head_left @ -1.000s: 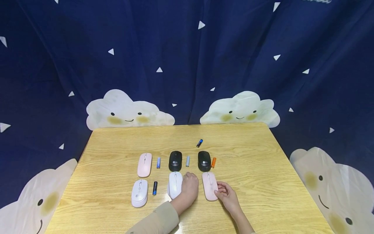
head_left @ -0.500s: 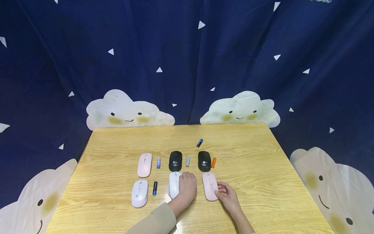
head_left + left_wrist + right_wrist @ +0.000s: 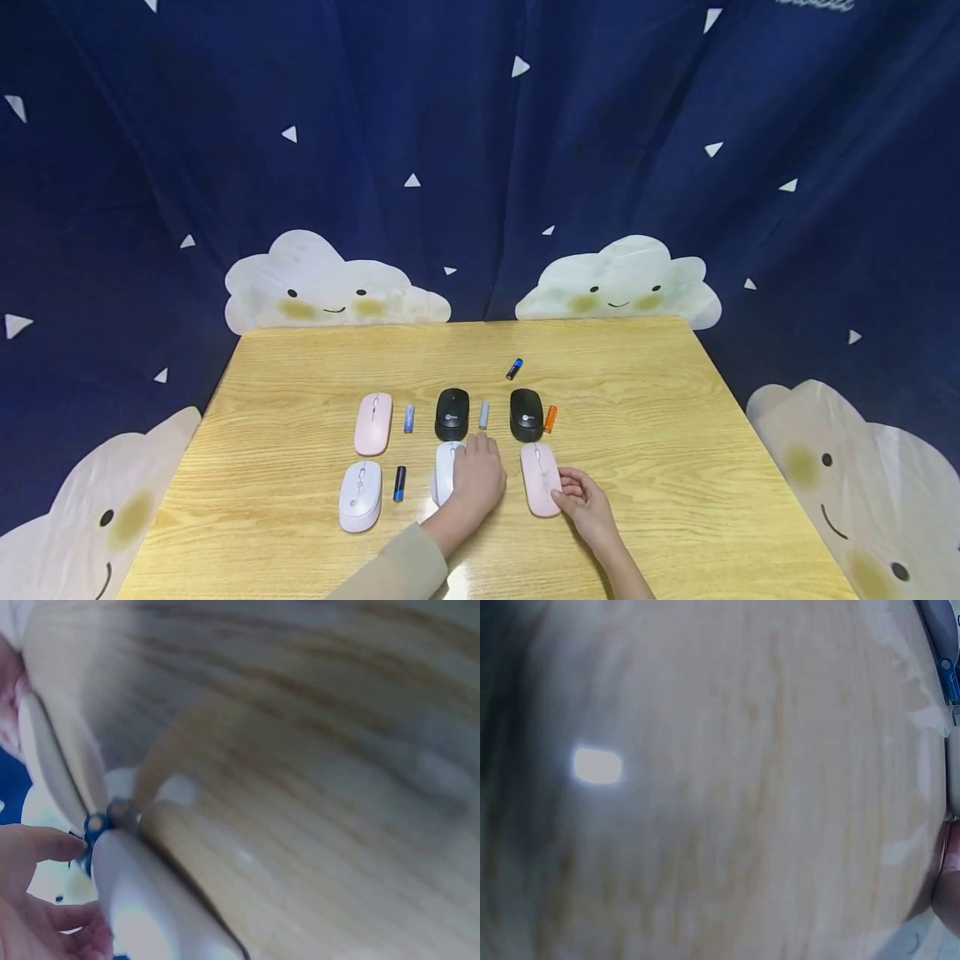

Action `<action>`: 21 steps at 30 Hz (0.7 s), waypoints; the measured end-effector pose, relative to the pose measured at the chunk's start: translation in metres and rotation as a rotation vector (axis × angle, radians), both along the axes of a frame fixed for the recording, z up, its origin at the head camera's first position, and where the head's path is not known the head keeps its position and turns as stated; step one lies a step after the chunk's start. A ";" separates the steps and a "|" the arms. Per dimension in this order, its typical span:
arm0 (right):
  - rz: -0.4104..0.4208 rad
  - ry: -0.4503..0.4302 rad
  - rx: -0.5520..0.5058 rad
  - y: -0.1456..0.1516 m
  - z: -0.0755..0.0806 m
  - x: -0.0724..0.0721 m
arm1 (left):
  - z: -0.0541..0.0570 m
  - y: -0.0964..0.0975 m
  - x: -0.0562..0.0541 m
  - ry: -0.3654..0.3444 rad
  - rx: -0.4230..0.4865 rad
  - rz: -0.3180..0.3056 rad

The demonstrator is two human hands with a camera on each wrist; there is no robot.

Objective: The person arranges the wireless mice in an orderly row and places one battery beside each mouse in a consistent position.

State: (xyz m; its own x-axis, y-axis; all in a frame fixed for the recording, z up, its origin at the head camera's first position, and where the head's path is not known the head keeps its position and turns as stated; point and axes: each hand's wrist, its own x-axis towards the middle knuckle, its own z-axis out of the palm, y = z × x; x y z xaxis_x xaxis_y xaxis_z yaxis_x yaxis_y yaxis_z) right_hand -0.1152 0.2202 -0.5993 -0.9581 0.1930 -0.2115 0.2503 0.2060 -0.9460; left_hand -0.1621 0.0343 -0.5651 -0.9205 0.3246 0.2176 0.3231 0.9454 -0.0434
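Observation:
In the head view my left hand (image 3: pixel 480 475) lies over the right side of a white computer mouse (image 3: pixel 444 475), fingers stretched forward. Just past its fingertips is a grey battery (image 3: pixel 483 415). The left wrist view has one fingertip right at the round end of a blue battery (image 3: pixel 96 823), other fingers apart from it near the white mouse. My right hand (image 3: pixel 590 512) holds the near right edge of a pink mouse (image 3: pixel 540 482), thumb on top. Only a sliver of that hand and mouse enters the right wrist view at its right edge.
Behind stand two black mice (image 3: pixel 452 414), with an orange battery (image 3: pixel 551 418) beside the right one and a dark battery (image 3: pixel 513 369) farther back. To the left are another pink mouse (image 3: pixel 372 423), a second white mouse (image 3: pixel 360 497), a light-blue battery (image 3: pixel 408 418) and a dark battery (image 3: pixel 400 483).
My left hand has turned slightly left over the white mouse, and its curled fingers have straightened forward. The right hand keeps its hold on the pink mouse. The head view has shifted slightly.

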 end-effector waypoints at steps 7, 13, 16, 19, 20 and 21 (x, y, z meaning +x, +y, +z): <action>-0.001 0.004 -0.008 0.000 0.001 0.000 | 0.008 -0.022 0.000 0.085 0.292 -0.038; -0.007 0.014 0.002 -0.001 0.002 0.001 | 0.007 -0.045 0.010 -0.031 0.516 -0.011; -0.013 0.019 0.003 -0.001 0.002 0.001 | 0.003 -0.055 0.017 -0.063 0.572 0.002; -0.016 0.020 0.006 -0.002 0.002 0.001 | -0.001 -0.064 0.023 -0.090 0.625 0.018; -0.017 0.020 0.007 -0.002 0.001 0.001 | -0.003 -0.066 0.025 -0.099 0.640 0.024; -0.016 0.020 0.009 -0.001 0.001 0.001 | -0.004 -0.068 0.027 -0.113 0.659 0.032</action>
